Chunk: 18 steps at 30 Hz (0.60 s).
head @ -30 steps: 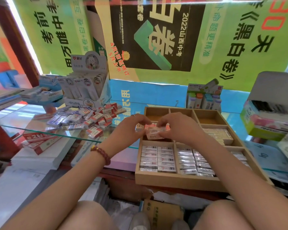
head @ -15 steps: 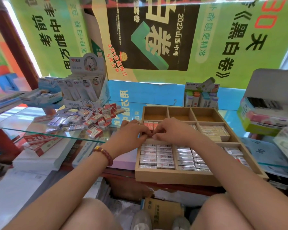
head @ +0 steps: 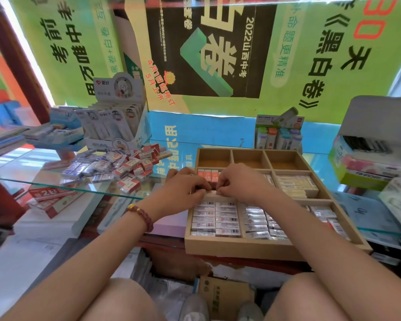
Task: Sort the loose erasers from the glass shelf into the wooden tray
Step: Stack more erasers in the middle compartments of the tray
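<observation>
A heap of loose wrapped erasers [head: 116,165], red-white and blue-white, lies on the glass shelf [head: 33,174] at the left. The wooden tray [head: 241,246] stands in front of me, its near compartments packed with rows of erasers. My left hand [head: 188,188] and my right hand [head: 239,184] meet low in the tray's middle-left compartment, fingers curled round a small batch of erasers [head: 210,193] that is mostly hidden beneath them. Red erasers [head: 207,176] stand in a row just behind my fingers. The three far compartments hold nothing.
A stationery display box [head: 116,121] stands behind the heap. A box of coloured bottles [head: 278,135] sits behind the tray, and a green carton [head: 368,167] is at the right. Books and a purple pad [head: 169,224] lie under the shelf.
Both hands, which held a stack of erasers above the tray, have come down together into the middle-left compartment. The stack is now down among the rows.
</observation>
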Motion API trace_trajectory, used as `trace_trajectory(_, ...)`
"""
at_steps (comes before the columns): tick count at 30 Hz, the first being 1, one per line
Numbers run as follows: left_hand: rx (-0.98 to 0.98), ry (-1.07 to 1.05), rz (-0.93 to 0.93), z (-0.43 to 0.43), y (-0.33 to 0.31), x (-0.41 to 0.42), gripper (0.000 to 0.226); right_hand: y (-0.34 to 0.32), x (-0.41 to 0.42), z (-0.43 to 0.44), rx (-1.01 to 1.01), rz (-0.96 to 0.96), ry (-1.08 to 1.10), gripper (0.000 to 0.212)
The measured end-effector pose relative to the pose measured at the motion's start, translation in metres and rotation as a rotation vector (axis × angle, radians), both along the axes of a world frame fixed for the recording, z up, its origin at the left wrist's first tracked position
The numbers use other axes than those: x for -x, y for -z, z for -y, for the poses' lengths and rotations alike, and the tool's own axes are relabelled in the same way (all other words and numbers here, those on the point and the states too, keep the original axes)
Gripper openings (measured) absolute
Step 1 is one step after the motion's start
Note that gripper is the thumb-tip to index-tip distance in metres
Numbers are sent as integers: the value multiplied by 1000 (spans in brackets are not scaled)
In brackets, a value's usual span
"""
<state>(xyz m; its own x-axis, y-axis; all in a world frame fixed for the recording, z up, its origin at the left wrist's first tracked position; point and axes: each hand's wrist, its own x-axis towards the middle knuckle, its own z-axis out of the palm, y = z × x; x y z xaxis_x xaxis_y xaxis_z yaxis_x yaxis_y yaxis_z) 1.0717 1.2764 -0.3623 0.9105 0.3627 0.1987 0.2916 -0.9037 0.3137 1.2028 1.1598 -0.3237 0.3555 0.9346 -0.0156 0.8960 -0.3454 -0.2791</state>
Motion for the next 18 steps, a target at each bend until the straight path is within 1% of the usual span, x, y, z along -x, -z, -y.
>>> trace_trajectory(2,-3,-46,113,-4,-2,0,21,2,-3,0,-9,-40,11,11)
trace_trajectory(3,40,-105,213,-8,-2,-1,20,3,-5,0,-17,-73,15,11)
trace_trajectory(5,191,-264,418,-20,-3,-2,21,4,-10,0,-36,-146,21,11)
trace_trajectory(6,238,-339,487,-27,0,-3,21,5,-12,1,-43,-173,23,10)
trace_trajectory(7,254,-403,507,-35,6,-4,20,6,-13,0,-49,-188,24,9)
trace_trajectory(9,262,-460,425,-50,22,-9,19,6,-15,0,-71,-204,36,5)
trace_trajectory(11,284,-419,298,-58,38,-16,25,3,-18,0,-111,-200,57,3)
trace_trajectory(13,223,-329,194,-63,47,-26,38,-3,-21,0,-156,-192,71,8)
trace_trajectory(14,169,-292,155,-63,49,-30,40,-5,-23,1,-174,-197,74,8)
trace_trajectory(16,80,-256,106,-62,49,-35,39,-8,-23,2,-183,-214,76,5)
trace_trajectory(18,53,-271,95,-63,49,-36,35,-7,-22,3,-169,-218,71,6)
